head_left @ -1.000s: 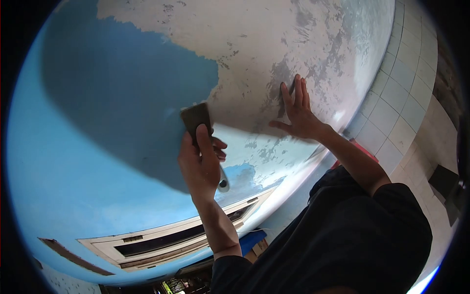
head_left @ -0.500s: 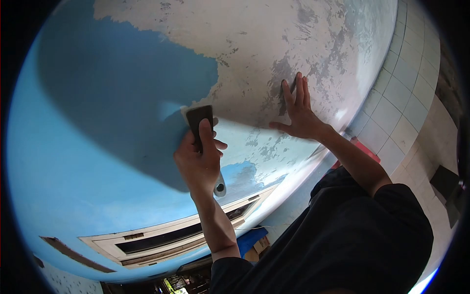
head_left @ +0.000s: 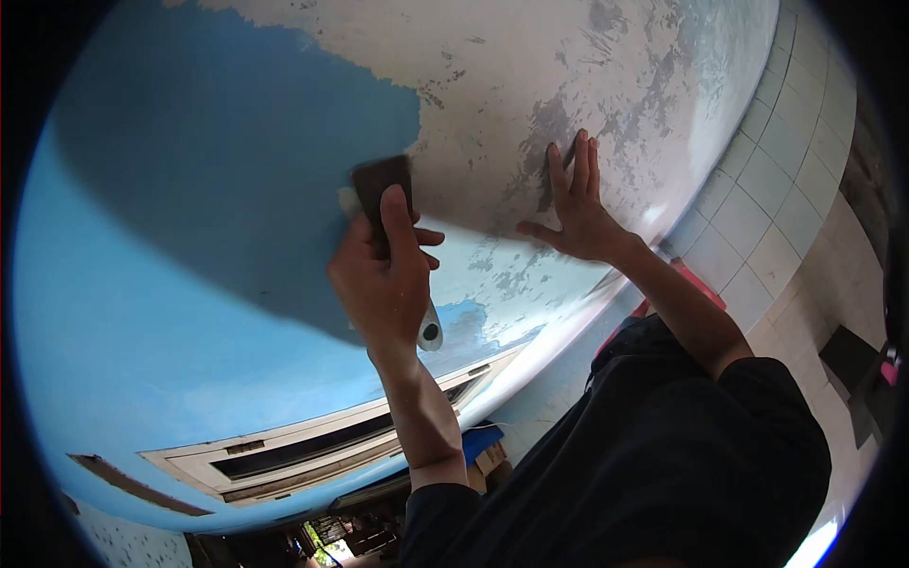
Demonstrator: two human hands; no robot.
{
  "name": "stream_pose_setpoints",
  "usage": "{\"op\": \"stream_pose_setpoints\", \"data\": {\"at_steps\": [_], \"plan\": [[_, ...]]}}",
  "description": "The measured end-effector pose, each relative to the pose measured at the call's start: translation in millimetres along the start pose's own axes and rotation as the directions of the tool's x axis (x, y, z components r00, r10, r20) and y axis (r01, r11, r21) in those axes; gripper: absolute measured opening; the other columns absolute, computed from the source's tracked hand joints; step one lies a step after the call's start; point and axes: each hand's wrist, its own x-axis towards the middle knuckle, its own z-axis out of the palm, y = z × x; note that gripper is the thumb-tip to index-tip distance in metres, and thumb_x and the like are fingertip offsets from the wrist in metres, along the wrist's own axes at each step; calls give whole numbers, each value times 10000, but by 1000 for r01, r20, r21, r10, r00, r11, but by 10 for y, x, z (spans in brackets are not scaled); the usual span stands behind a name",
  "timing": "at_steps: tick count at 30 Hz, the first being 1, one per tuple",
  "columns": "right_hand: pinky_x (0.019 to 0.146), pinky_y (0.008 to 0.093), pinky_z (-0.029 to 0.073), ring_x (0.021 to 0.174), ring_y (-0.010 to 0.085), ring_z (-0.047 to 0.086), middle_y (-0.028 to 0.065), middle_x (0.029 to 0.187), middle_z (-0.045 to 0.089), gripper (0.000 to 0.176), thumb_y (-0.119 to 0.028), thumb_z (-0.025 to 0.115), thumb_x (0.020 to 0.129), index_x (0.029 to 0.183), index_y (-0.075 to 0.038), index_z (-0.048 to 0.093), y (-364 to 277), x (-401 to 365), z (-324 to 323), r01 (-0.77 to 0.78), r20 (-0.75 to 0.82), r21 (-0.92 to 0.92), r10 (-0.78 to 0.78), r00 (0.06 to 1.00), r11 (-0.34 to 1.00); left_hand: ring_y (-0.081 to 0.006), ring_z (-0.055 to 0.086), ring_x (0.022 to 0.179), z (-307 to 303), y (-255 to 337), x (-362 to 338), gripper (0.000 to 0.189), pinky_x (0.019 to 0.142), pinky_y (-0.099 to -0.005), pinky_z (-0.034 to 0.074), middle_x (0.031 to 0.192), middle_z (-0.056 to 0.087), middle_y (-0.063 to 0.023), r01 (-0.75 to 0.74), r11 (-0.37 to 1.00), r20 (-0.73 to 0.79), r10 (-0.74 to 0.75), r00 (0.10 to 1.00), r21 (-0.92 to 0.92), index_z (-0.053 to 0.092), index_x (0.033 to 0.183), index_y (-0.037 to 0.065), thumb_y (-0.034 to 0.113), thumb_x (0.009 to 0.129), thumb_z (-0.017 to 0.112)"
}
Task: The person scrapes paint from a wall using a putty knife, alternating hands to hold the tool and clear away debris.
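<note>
My left hand (head_left: 383,284) is closed around a putty knife (head_left: 383,173), its thumb pressed flat along the dark blade. The pale end of the handle, with a round hole, sticks out below the fist. The blade lies at or close to the wall, by the ragged border between blue paint (head_left: 237,123) and a scraped whitish patch (head_left: 502,57); whether its edge touches cannot be made out. Holding nothing, my right hand (head_left: 585,218) rests with spread fingers on the scraped patch, among grey blotches.
Light tiles (head_left: 748,218) run along the right side. A white-framed opening (head_left: 312,454) is in the wall at lower left, beside a brown slot (head_left: 137,483). Something red (head_left: 699,282) lies below my right forearm. Cardboard (head_left: 488,459) shows near my left elbow.
My left hand has moved the putty knife up in the view along the paint border. My right hand stays in about the same place on the wall.
</note>
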Motion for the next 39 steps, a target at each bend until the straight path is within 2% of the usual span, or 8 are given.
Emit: {"op": "stream_pose_setpoints", "data": {"at_steps": [2, 6, 11, 14, 17, 23, 26, 39], "plan": [[1097, 750, 53, 1357, 667, -245, 451, 1480, -266, 1285, -613, 721, 830, 1547, -25, -169, -41, 5, -62, -23, 78, -6, 23, 997, 1000, -155, 704, 608, -5, -94, -101, 405, 472, -261, 517, 700, 683, -86, 33, 999, -45, -32, 998, 8, 693, 870, -37, 351, 982, 654], [1072, 774, 56, 1345, 680, -249, 453, 1475, -276, 1293, -618, 726, 823, 1547, -23, -165, 10, 4, 10, 6, 41, -14, -6, 999, 1000, -155, 699, 599, 30, -52, -20, 407, 475, -257, 521, 706, 687, -89, 24, 999, -36, -23, 999, 30, 694, 869, -34, 356, 980, 656], [1047, 796, 63, 1336, 691, -250, 461, 1469, -277, 1287, -626, 721, 823, 1545, -17, -153, -32, 25, -56, -51, 123, 30, 47, 991, 998, -152, 686, 579, 97, -20, -4, 389, 459, -253, 513, 691, 678, -75, 38, 996, -46, -42, 998, -76, 692, 864, -29, 340, 982, 656], [1040, 802, 73, 1342, 685, -249, 464, 1471, -270, 1290, -635, 716, 822, 1541, 2, -144, -5, 23, -2, -5, 76, -22, 6, 997, 1000, -147, 680, 570, 126, -70, -30, 377, 455, -253, 507, 680, 675, -73, 6, 995, -71, -13, 997, -96, 690, 862, -22, 334, 979, 661], [1031, 809, 83, 1344, 682, -250, 464, 1470, -271, 1292, -644, 711, 820, 1539, 11, -140, -24, 35, -41, -72, 156, 25, 67, 985, 997, -148, 681, 568, 138, 48, 41, 371, 453, -251, 506, 678, 674, -75, 15, 997, -56, -20, 998, -78, 690, 866, -21, 331, 979, 662], [1014, 821, 105, 1343, 684, -250, 465, 1469, -274, 1297, -650, 706, 820, 1539, 6, -151, 11, 12, 31, -2, 72, -37, 5, 997, 999, -141, 666, 542, 210, -22, -27, 396, 455, -246, 489, 663, 673, -83, 16, 998, -103, -23, 994, -66, 684, 855, -18, 357, 980, 654], [970, 843, 177, 1368, 684, -189, 439, 1513, -210, 1237, -722, 649, 812, 1583, -88, -81, 78, -7, 139, 35, -37, -18, -36, 999, 999, -131, 644, 514, 204, 69, 30, 453, 461, -240, 462, 626, 669, -88, -6, 1000, -91, 5, 996, -11, 675, 831, -9, 419, 976, 647], [963, 841, 201, 1367, 682, -194, 441, 1510, -224, 1222, -706, 652, 820, 1585, -79, -67, 37, -13, 91, 8, -12, -6, -8, 1000, 1000, -146, 675, 539, 212, 134, 9, 402, 460, -248, 510, 663, 670, -76, 48, 998, -123, -51, 991, -30, 688, 842, -34, 346, 973, 668]]}}
